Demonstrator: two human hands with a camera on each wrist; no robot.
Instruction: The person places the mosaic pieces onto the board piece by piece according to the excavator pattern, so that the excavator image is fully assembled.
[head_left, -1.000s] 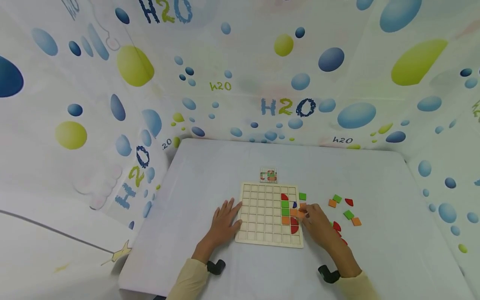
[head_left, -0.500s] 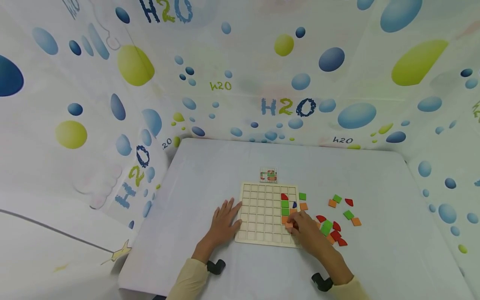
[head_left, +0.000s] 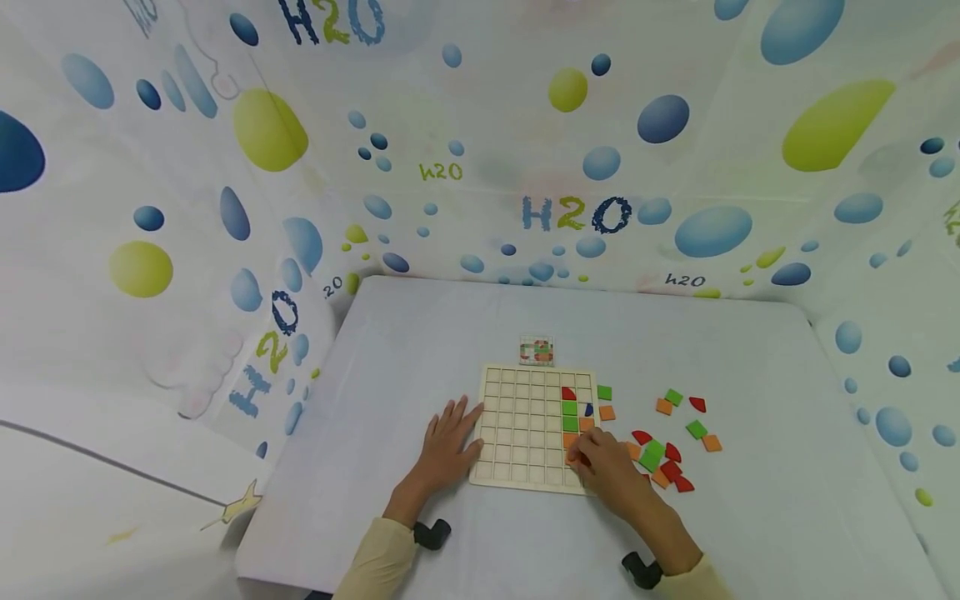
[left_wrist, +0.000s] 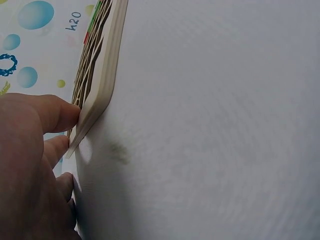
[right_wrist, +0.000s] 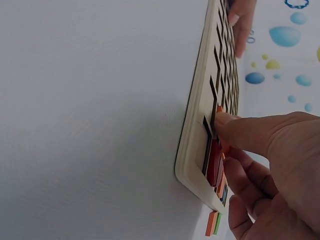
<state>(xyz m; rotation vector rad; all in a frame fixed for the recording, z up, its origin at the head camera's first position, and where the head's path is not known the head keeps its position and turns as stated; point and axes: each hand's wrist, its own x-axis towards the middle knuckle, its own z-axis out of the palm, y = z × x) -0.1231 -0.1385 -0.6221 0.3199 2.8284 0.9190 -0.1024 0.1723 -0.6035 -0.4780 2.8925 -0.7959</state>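
Observation:
A wooden grid board (head_left: 517, 440) lies on the white table. My right hand (head_left: 609, 473) is over its lower right part and pinches an orange square tile (right_wrist: 220, 108) between thumb and finger at a cell. Beside that hand, the right columns hold a red quarter-circle tile (head_left: 568, 393), green square tiles (head_left: 570, 416), orange tiles (head_left: 587, 424) and a small blue piece (head_left: 588, 409). Red pieces (right_wrist: 214, 162) under the hand show in the right wrist view. My left hand (head_left: 447, 447) has its fingers spread, with thumb (left_wrist: 62, 114) and fingers touching the board's left edge.
Behind the board lies a small pattern card (head_left: 536, 351). Right of the board are several loose tiles, among them a green square (head_left: 652, 455), a red quarter circle (head_left: 697, 404) and an orange square (head_left: 711, 443). A patterned curtain (head_left: 480, 150) surrounds the table (head_left: 420, 333).
My right hand has moved left and toward me, from the board's right edge onto its lower right cells, carrying the orange tile. My left hand has stayed still.

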